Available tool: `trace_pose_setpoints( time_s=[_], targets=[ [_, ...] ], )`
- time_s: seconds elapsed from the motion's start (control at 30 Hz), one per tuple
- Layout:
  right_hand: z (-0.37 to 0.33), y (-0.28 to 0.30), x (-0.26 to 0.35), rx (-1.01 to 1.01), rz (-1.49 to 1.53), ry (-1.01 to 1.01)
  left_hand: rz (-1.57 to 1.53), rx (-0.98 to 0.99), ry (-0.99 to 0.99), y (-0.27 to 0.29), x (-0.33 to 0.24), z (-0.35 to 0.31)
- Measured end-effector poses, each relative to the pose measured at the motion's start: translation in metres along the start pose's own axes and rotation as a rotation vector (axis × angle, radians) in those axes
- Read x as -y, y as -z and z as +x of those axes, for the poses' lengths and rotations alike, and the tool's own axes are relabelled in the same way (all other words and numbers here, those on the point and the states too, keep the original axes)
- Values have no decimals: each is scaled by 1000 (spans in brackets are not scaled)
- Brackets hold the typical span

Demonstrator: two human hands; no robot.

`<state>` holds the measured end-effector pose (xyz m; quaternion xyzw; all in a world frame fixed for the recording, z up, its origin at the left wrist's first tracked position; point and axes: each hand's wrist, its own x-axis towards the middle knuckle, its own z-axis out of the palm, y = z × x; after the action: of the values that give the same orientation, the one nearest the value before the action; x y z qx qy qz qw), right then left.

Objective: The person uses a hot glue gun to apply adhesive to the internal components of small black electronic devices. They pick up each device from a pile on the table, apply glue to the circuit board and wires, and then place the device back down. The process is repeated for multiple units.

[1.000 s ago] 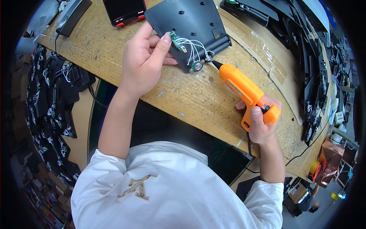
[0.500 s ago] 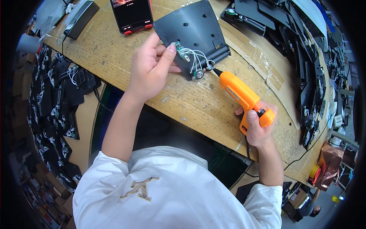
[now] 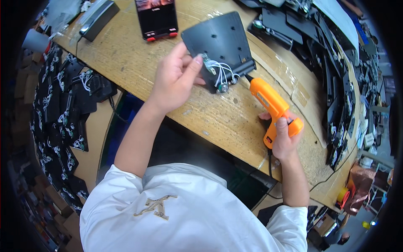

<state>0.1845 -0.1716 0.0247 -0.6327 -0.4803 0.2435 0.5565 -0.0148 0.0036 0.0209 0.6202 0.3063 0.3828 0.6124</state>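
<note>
My left hand [image 3: 176,80] pinches the left edge of a black plastic panel [image 3: 218,38], tilted above the table. A small green circuit board [image 3: 208,64] lies at my left thumb on the panel. White wires [image 3: 224,69] run from it to a small round part [image 3: 223,87] at the panel's lower edge. In my right hand [image 3: 286,136] is an orange glue gun [image 3: 270,98], its fingers wrapped round the handle. The gun's black nozzle points up and left, close to the panel's lower right corner; whether they touch I cannot tell.
A phone [image 3: 157,19] stands in a red-footed holder on the wooden table [image 3: 210,122]. Left of it is a dark box-shaped device [image 3: 99,20]. Black panels with wires crowd the left [image 3: 63,122] and right [image 3: 338,105]. The gun's cable [image 3: 270,164] hangs past the table edge.
The panel and my left hand have shifted slightly right and down in the picture, as has the phone. The glue gun's nozzle has drawn a little away from the wired corner.
</note>
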Motion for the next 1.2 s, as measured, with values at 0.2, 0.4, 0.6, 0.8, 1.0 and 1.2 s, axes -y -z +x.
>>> trace_pose_setpoints(
  time_s=[0.2,0.4,0.6,0.8,1.0,1.2],
  targets=[
    [7,5,38,237,-680,173,-220,18,55,5,1,-2],
    [23,43,50,28,-1265,8,-207,152,65,16,-3,-6],
    [32,33,103,-160,-487,-39,-182,376,-13,11,7,-6],
    [72,0,75,210,-691,93,-183,278,14,41,37,-1],
    [-156,171,138,-589,-1370,-261,115,316,-105,45,34,15],
    [-566,177,229,-2111,-924,-460,112,437,-72,27,39,18]
  ],
)
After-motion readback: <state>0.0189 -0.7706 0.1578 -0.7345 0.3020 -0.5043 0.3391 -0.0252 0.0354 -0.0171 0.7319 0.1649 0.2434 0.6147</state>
